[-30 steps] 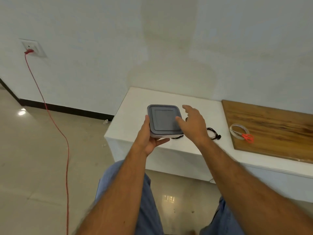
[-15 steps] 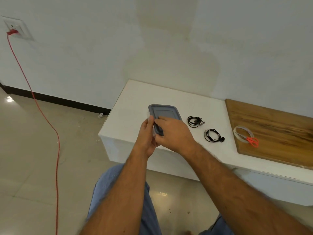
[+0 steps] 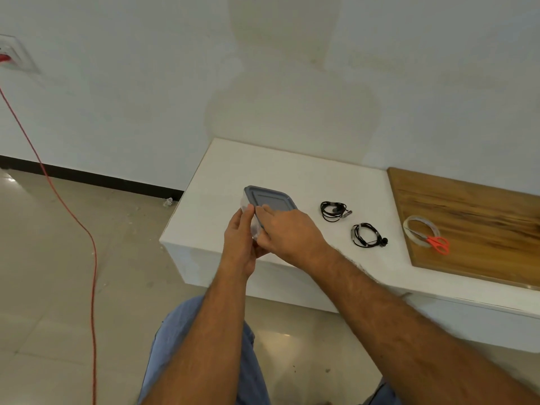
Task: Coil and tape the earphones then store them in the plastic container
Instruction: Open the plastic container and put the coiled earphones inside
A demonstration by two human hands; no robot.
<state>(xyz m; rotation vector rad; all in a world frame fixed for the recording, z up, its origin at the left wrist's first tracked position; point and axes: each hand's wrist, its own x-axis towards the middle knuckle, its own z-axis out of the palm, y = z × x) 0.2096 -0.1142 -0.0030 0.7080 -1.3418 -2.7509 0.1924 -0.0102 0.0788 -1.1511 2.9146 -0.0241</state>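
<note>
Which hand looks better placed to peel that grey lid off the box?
Probably the right hand: its fingertips already sit on the grey lid at its near-left edge, while the left hand grips the plastic container from the side, steadying it.

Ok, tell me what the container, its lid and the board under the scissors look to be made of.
Container: clear plastic, by its see-through, cloudy wall. Lid: grey, matte, probably plastic or silicone; moulded raised rim. Board: wood with a smooth, slightly glossy finish, streaky brown grain; possibly veneer or laminate.
</note>
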